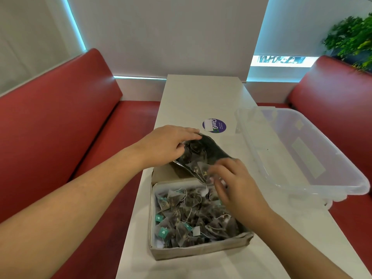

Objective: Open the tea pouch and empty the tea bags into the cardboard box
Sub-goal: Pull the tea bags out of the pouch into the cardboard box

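The person leans over a narrow white table [201, 93] set between red bench seats [60, 117]. The left hand [167, 146] grips the far, closed end of the dark tea pouch [203, 152], fingers laid over the top and thumb tucked beneath, so the pouch hangs tilted with its open mouth down over the back edge of the cardboard box [201, 251]. The right hand [231, 184] is at that mouth with its fingers bent. They are blurred, and I cannot tell whether they pinch the pouch lip, pinch a bag, or just rake at the opening.

The box sits near the person and is heaped with pyramid tea bags [191, 214], their strings and teal tags tangled together. More bags show through the pouch, so I judge the emptying well along but not finished.

The pile is about level with the box walls, so the main risk I see is overflow. Bags dropping onto the heap could slide over the rim onto the table or the seat. The mouth hangs over the rear wall and its folded-back flap [163, 174] rather than the middle, so bags could land behind the box. Strings snagged at the mouth could bring a clump out all at once. A clear plastic container [302, 154] lies just beside the right forearm, jutting past the table edge, and a careless elbow might knock it off.
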A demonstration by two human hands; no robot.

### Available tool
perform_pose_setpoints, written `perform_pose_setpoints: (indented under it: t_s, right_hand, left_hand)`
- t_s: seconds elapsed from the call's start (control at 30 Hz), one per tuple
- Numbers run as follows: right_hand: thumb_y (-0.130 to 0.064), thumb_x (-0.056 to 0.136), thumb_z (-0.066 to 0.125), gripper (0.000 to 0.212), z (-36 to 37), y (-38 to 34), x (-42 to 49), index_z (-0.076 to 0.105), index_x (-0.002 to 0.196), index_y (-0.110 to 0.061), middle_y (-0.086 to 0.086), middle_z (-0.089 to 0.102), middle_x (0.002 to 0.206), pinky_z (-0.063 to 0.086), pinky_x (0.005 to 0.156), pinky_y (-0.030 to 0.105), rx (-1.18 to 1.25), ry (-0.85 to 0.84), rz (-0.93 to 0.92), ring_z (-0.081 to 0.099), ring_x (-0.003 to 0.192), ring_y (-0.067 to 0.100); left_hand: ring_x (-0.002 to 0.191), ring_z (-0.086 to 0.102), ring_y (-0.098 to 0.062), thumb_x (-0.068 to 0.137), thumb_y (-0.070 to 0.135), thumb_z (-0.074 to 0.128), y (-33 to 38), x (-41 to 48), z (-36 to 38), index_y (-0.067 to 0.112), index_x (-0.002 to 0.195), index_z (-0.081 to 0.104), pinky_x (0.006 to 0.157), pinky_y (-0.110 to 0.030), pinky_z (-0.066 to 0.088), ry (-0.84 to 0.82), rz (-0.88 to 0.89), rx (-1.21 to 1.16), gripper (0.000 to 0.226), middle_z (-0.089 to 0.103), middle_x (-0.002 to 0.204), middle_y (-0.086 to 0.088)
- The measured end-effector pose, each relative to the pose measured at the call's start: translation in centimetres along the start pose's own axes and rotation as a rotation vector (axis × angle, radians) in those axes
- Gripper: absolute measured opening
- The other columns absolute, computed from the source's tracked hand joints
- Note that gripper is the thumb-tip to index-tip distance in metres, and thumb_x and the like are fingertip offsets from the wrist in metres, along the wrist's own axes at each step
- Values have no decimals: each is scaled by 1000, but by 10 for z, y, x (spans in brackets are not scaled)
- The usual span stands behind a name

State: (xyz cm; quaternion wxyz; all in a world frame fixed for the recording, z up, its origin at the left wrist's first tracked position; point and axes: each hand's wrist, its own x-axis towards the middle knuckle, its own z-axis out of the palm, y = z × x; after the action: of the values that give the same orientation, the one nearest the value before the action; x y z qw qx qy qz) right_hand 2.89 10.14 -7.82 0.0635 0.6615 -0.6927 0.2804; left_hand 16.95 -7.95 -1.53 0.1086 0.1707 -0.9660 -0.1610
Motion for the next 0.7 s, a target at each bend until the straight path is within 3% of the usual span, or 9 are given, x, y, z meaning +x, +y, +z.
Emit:
perform_pose_setpoints:
  t_s: [0.1, 0.2, 0.27, 0.33, 0.43, 0.57, 0.7]
  right_hand:
    - [-7, 85, 59, 56, 14, 1, 37, 42, 138, -17, 7, 45, 140, 42, 103, 37, -155, -264, -47, 44, 123, 28]
    - [-12, 90, 53, 67, 29, -2, 82, 21, 148, -23, 10, 26, 152, 39, 105, 42, -264, -688, 34, 42, 126, 34]
    - [-7, 91, 50, 63, 39, -3, 100, 24, 148, -19, 12, 36, 147, 38, 102, 37, -297, -926, 86, 46, 122, 31]
    - [-8, 95, 45, 44, 48, -4, 108, 40, 139, -10, 12, 50, 135, 38, 100, 34, -318, -997, 113, 50, 118, 29]
    - [-13, 96, 47, 28, 54, 1, 103, 55, 122, -7, 11, 59, 121, 42, 96, 34, -298, -927, 169, 55, 110, 28]
    - [-3, 84, 54, 29, 32, 4, 76, 66, 109, -12, 9, 64, 106, 51, 85, 39, -95, -657, 125, 62, 99, 29]
    - [-6, 86, 60, 31, -4, -1, 36, 66, 112, -22, -2, 57, 114, 47, 85, 20, 16, -375, 35, 58, 100, 16]
  left_hand:
    - [132, 42, -6, 87, 4, 46, 3, 1, 0, 29, 135, 51, 106, -20, 32, -7, 10, 19, 55, 43, 146, 14]
    - [132, 42, -5, 86, 2, 45, 0, 4, -4, 29, 135, 51, 104, -19, 32, 4, -6, 19, 56, 43, 146, 14]
    - [132, 42, -5, 85, 2, 45, 1, 3, -3, 28, 135, 52, 105, -21, 33, 5, 0, 12, 57, 43, 146, 14]
    - [132, 41, -4, 86, 2, 45, 2, 2, -1, 28, 135, 52, 105, -20, 32, 2, 2, 7, 56, 42, 146, 15]
    - [131, 42, -4, 87, 2, 45, 2, 1, 0, 27, 135, 52, 105, -18, 31, 7, 1, -6, 55, 43, 146, 15]
    - [132, 39, -2, 88, 2, 45, -2, 1, -3, 28, 136, 50, 103, -12, 25, 9, -9, -10, 55, 41, 147, 15]
    - [133, 39, -3, 88, 3, 46, -4, 2, -3, 29, 137, 49, 104, -14, 25, 8, -16, 0, 56, 41, 147, 16]
